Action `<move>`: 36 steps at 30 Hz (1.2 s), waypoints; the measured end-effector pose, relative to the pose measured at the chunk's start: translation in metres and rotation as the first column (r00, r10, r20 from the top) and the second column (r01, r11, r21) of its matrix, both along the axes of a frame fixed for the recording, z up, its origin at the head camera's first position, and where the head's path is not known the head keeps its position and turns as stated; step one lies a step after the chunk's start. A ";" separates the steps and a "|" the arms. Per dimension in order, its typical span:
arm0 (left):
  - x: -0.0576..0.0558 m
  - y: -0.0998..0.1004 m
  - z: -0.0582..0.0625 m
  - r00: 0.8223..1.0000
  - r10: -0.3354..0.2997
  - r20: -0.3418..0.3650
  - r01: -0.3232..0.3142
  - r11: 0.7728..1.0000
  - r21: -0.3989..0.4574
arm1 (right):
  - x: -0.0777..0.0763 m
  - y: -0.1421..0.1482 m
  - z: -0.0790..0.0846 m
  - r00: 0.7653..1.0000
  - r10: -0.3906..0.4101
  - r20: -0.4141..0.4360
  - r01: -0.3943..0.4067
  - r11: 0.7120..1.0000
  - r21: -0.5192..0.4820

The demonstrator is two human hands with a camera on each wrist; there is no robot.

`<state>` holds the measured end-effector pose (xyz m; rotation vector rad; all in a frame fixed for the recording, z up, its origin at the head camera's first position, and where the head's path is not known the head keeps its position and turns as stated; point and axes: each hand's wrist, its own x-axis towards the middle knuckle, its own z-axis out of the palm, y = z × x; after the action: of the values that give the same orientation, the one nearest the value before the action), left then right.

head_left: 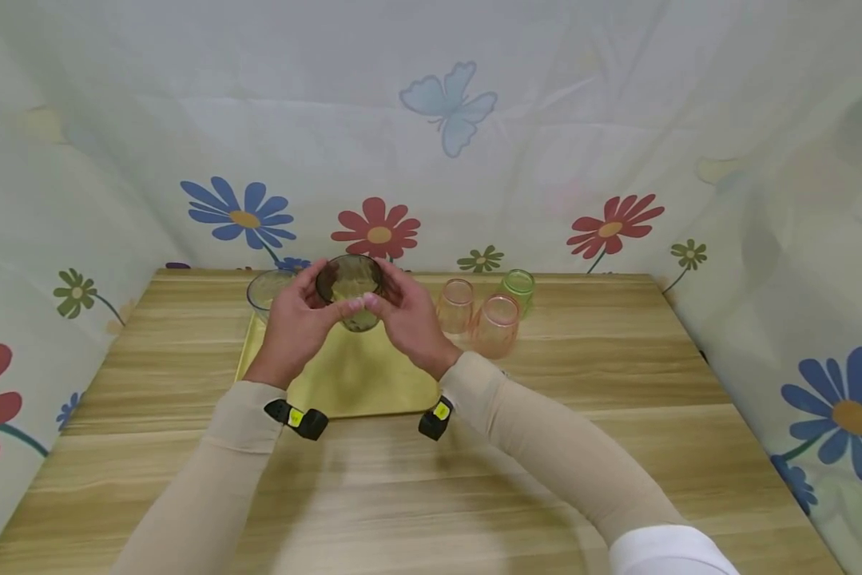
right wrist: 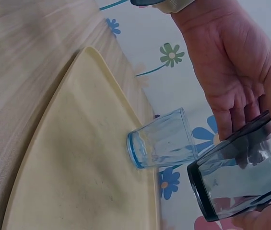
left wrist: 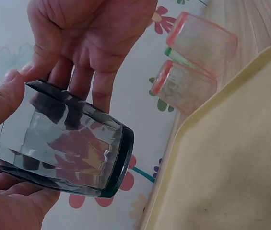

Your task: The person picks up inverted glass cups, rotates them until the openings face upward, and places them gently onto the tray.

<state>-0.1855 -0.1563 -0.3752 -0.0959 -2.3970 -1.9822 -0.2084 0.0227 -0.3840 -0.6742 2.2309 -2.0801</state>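
Observation:
A smoky grey drinking glass (head_left: 350,291) is held upright above the far part of a yellow tray (head_left: 359,379), its thick base downward. My left hand (head_left: 297,327) grips it from the left, and my right hand (head_left: 407,323) holds the opposite side. Both thumbs meet near the rim, with the fingers around the walls, as the left wrist view also shows of the grey glass (left wrist: 68,143). On the tray's far left stands a clear blue glass (right wrist: 161,139), upright and partly behind my left hand in the head view.
Right of the tray, two pink glasses (head_left: 495,326) stand upside down on the wooden table (head_left: 589,383), with a green glass (head_left: 518,291) behind them. A flower-printed curtain (head_left: 517,184) hangs along the table's back and sides.

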 end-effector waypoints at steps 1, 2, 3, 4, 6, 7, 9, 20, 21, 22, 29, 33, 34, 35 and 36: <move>-0.002 0.000 0.000 1.000 -0.003 -0.003 0.003 1.000 -0.003 | -0.001 0.000 0.000 1.000 0.001 0.009 -0.001 1.000 0.000; -0.003 -0.001 0.000 1.000 -0.005 -0.004 0.005 1.000 -0.005 | -0.002 0.000 0.000 1.000 0.001 0.016 -0.001 1.000 -0.002; -0.005 -0.001 0.000 1.000 -0.006 -0.007 0.006 1.000 -0.009 | -0.004 -0.001 0.000 1.000 0.000 0.022 0.000 1.000 -0.006; -0.006 -0.002 0.000 1.000 -0.006 -0.011 0.006 1.000 -0.014 | -0.005 -0.001 0.000 1.000 0.000 0.026 0.001 1.000 -0.009; -0.010 -0.003 -0.001 1.000 -0.004 -0.013 0.004 1.000 -0.022 | -0.007 -0.002 0.000 0.999 -0.003 0.033 0.003 1.000 -0.014; -0.012 -0.003 -0.001 1.000 -0.001 -0.015 0.001 1.000 -0.022 | -0.009 -0.003 0.000 0.999 -0.005 0.039 0.005 1.000 -0.017; -0.015 -0.003 -0.003 1.000 0.004 -0.021 -0.005 1.000 -0.017 | -0.011 -0.004 0.000 0.998 -0.006 0.056 0.007 1.000 -0.024; -0.031 0.000 -0.029 0.999 -0.011 -0.044 0.014 0.998 0.061 | -0.023 -0.007 -0.014 0.983 -0.012 0.181 0.022 0.998 -0.053; -0.032 0.000 -0.031 0.999 -0.013 -0.048 0.016 0.998 0.060 | -0.024 -0.008 -0.015 0.982 -0.016 0.186 0.027 0.998 -0.052; -0.032 0.000 -0.032 0.999 -0.013 -0.051 0.016 0.998 0.057 | -0.025 -0.008 -0.016 0.981 -0.020 0.192 0.031 0.998 -0.053; -0.035 0.000 -0.038 0.999 -0.005 -0.041 0.006 0.999 0.032 | -0.029 -0.013 -0.024 0.976 -0.032 0.216 0.040 0.999 -0.035; -0.037 0.000 -0.043 0.999 -0.007 -0.041 0.008 1.000 0.026 | -0.032 -0.014 -0.027 0.973 -0.043 0.228 0.051 0.998 -0.028; -0.037 0.000 -0.043 0.999 -0.007 -0.042 0.008 1.000 0.018 | -0.032 -0.014 -0.027 0.972 -0.049 0.231 0.056 0.998 -0.024; -0.037 0.000 -0.044 0.999 -0.007 -0.043 0.008 1.000 0.010 | -0.033 -0.015 -0.028 0.971 -0.054 0.233 0.060 0.998 -0.019; -0.037 0.000 -0.045 0.999 -0.006 -0.039 0.006 1.000 -0.003 | -0.033 -0.015 -0.029 0.970 -0.057 0.236 0.062 0.998 -0.013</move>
<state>-0.2227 -0.1561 -0.4201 -0.1402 -2.3791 -1.9607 -0.2413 0.0078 -0.4128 -0.3424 2.1270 -2.0868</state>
